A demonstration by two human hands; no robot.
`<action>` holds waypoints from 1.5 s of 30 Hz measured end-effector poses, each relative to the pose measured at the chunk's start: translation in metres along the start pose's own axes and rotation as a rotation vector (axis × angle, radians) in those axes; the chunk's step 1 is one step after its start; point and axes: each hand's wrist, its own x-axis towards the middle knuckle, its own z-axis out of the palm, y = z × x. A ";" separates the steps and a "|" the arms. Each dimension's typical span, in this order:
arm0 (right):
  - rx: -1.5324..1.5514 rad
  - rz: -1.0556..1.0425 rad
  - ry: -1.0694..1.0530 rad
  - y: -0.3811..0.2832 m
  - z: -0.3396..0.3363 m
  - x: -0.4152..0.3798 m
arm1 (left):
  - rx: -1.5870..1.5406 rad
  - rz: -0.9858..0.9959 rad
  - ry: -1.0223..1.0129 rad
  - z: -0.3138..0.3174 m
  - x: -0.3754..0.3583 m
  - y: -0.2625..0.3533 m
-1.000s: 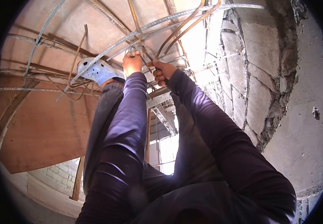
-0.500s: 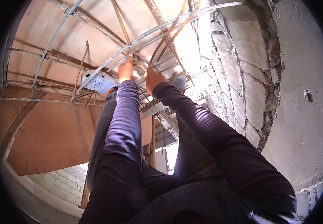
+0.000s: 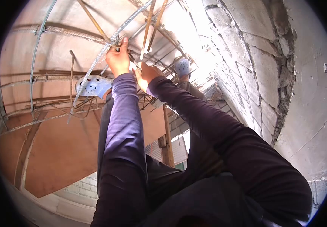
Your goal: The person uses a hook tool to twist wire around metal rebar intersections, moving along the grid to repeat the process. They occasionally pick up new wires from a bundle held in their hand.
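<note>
My left hand is closed at a crossing of steel bars, its thumb pointing up. Its fingers curl around a ribbed rebar that slants up through the view. Lower and to the right, my right hand is closed beside my left wrist. What sits in its fingers is too small and too glared to make out. Just above that hand end two thin brownish bars. Another rusty bar runs down to the crossing by my left thumb.
Light blue clogs, left and right, stand among the bars. Reddish plywood lies beneath the rebar mesh. A rough block wall and plastered concrete rise at the right. Upright bent bar sticks out at the left.
The view has shifted. My left hand has turned and now wraps the bars at the crossing. My right hand has come away from the brown bars and closer to my left wrist.
</note>
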 end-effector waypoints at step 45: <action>1.015 0.236 -0.654 0.021 0.030 0.024 | 0.543 -0.020 -0.568 -0.041 0.026 0.079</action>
